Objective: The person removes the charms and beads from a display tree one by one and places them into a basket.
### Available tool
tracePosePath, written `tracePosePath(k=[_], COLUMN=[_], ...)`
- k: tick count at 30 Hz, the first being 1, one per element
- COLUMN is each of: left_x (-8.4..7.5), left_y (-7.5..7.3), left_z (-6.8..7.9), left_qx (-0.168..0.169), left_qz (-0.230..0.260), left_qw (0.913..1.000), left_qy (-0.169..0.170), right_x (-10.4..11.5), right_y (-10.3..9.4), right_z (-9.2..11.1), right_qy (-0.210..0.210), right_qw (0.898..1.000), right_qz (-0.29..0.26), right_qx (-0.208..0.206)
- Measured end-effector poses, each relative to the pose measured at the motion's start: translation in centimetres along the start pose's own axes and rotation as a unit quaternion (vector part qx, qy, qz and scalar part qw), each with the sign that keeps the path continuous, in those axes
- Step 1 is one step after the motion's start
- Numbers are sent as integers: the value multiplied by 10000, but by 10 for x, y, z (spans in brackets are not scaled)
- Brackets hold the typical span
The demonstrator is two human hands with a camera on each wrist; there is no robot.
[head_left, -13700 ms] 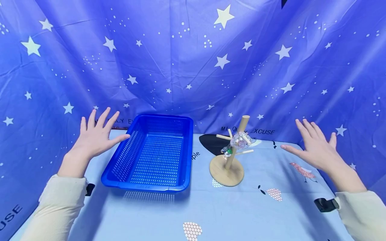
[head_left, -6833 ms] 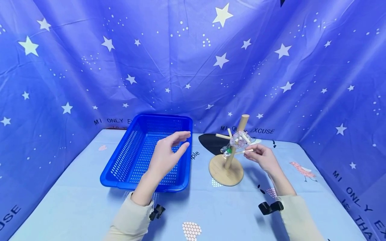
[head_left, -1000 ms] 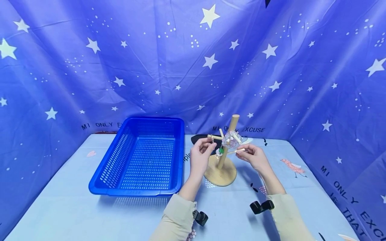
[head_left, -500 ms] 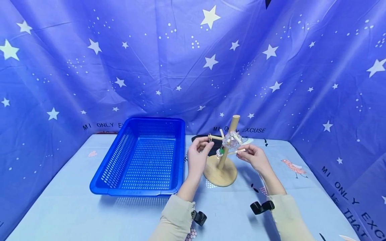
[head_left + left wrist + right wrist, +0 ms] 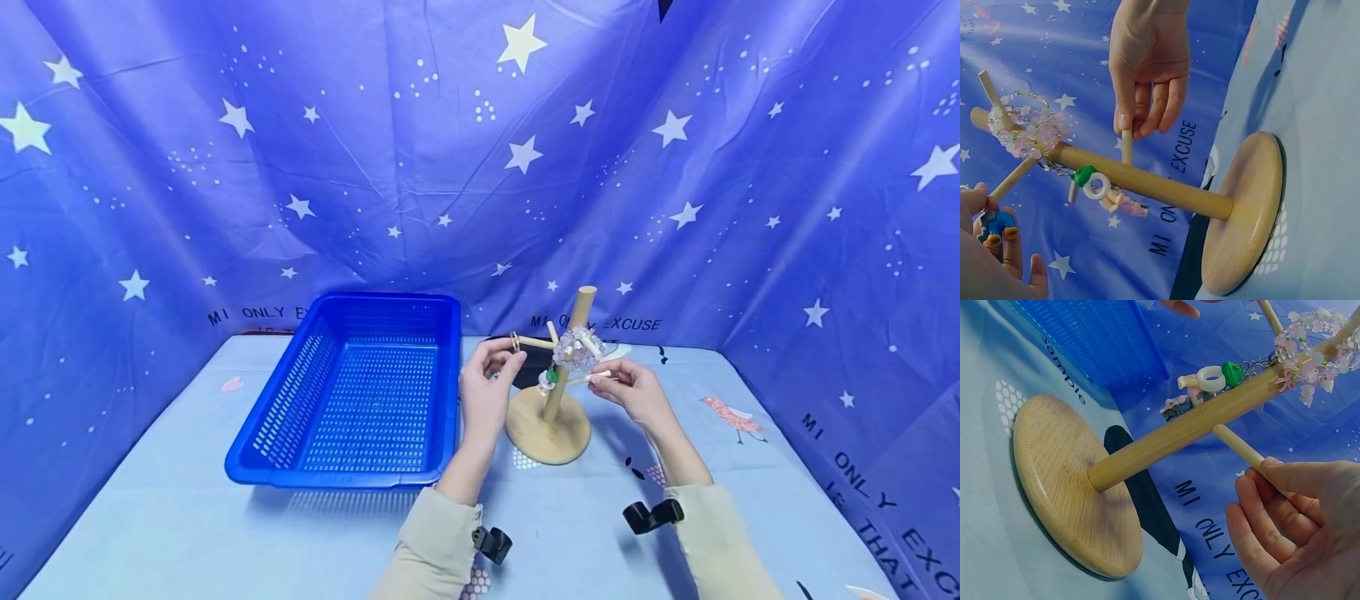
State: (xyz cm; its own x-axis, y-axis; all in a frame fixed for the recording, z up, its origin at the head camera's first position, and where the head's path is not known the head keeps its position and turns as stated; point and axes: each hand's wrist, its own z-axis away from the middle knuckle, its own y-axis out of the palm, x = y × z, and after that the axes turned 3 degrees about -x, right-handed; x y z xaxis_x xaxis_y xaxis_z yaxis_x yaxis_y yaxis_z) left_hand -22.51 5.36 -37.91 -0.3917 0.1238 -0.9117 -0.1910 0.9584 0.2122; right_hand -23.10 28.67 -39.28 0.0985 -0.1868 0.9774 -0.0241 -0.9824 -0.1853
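A wooden peg stand [image 5: 549,429] with a round base stands upright on the table. My left hand [image 5: 483,385] pinches a keychain at the end of the stand's left peg. Its metal ring [image 5: 515,342] is at the peg tip; whether it still encircles the peg I cannot tell. The keychain's small blue figure with orange feet [image 5: 1000,226] hangs by my left fingers. My right hand [image 5: 637,392] pinches the lower right peg [image 5: 1244,449] between thumb and fingers. Pink and clear beaded bracelets [image 5: 576,348] hang higher up. Another keychain with a green frog head and white ring [image 5: 1213,380] hangs behind the post.
A blue perforated plastic basket [image 5: 341,479] stands left of the stand, close to my left hand. A light blue printed cloth [image 5: 315,550] covers the table. Behind it hangs a blue curtain [image 5: 405,167] with stars.
My left hand has drawn the keychain ring leftward along the peg to its tip. My right hand has stayed on its peg, and the stand has kept its place.
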Motion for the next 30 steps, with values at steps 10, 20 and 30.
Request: tracePosePath(k=[10,20,30], left_x=[-9,-16,-28], left_y=[-11,-25,-38], left_z=[-1,-3,-6], left_qx=[12,51,217], left_qz=[-341,-693,-1030], left_qw=[9990,9972,9944], left_qy=[275,277,112], right_x=[0,0,1], right_y=[0,0,1], right_z=[-1,0,1], right_qy=[-5,51,87], right_qw=[10000,9999,9999], right_qz=[43,101,-2], right_qx=[-12,-19,-63])
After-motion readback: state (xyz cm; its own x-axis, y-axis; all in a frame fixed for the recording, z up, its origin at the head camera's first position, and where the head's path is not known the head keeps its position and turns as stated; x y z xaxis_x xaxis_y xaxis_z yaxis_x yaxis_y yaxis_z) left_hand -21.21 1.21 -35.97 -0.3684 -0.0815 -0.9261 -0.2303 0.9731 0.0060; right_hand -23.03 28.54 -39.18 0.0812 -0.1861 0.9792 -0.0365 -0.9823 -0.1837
